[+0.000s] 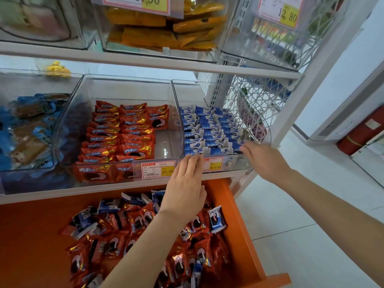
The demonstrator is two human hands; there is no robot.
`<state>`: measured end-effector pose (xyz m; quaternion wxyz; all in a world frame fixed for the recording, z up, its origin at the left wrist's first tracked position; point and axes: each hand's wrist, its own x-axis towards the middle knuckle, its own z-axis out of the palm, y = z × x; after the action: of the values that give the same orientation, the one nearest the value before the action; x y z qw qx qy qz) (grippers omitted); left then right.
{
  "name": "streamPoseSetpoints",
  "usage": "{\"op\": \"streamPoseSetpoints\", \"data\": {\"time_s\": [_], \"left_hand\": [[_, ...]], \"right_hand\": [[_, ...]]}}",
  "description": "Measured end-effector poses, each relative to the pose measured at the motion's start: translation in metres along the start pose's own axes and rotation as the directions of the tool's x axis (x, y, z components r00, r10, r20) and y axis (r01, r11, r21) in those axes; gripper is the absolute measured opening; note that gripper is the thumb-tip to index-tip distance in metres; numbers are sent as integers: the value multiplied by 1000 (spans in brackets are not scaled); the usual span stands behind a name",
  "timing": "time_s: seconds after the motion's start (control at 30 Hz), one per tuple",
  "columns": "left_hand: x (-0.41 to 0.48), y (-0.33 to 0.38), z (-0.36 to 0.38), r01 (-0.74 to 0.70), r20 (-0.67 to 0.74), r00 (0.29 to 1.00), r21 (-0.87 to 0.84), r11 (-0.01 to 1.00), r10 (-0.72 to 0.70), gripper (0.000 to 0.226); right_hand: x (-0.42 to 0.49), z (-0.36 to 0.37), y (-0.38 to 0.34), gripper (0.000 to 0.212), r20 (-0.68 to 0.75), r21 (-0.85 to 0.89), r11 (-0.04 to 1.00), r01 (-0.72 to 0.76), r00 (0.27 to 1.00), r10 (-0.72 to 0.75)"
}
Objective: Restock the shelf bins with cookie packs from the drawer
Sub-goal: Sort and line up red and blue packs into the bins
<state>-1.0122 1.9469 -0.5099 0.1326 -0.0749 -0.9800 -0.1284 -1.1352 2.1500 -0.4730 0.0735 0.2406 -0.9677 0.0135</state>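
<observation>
Fingers extended: left hand, right hand at blue-pack bin; orange drawer below, tiled floor.

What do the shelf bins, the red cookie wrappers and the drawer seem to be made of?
Shelf bins: clear glossy plastic, probably acrylic; contents show through the walls.
Red cookie wrappers: shiny foil-like film, with gold glints and crimped ends.
Drawer: smooth orange panel, fairly matte; painted metal or laminate, unclear.

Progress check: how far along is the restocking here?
Done: the blue-pack bin looks full, in neat rows. In hand: left hand and right hand touch its front row. Remaining: the red-pack bin has a bare patch on its right, and loose packs lie in the drawer.
</observation>
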Motion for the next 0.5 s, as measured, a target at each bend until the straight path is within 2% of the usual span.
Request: {"op": "streamPoseSetpoints", "data": {"time_s": [0.1, 0.2, 0.3, 0.4, 0.5], "left_hand": [[0, 0, -2, 0, -12, 1000, 17, 1000, 1, 67], [-1, -2, -3, -12, -2, 1000, 37, 999, 12, 66], [-5, -6, -7, -61, 64, 996, 64, 996, 57, 65], [-17, -12, -8, -152, 130, 982, 93, 984, 139, 62], [-31, -26, -3, -278, 123, 956, 83, 957, 267, 50]], "right_hand": [[-23, 16, -1, 36, -9, -10, 1000, -3, 1000, 3], [-44, 31, -8, 58, -81, -21, 1000, -18, 997, 16], [-65, 42, -24, 58, -160, -29, 999, -35, 987, 30], [-85, 58, -37, 62, -156, -50, 995, 88, 983, -95], [-99, 82, -49, 73, -60, 52, 981, 186, 981, -182]]}}
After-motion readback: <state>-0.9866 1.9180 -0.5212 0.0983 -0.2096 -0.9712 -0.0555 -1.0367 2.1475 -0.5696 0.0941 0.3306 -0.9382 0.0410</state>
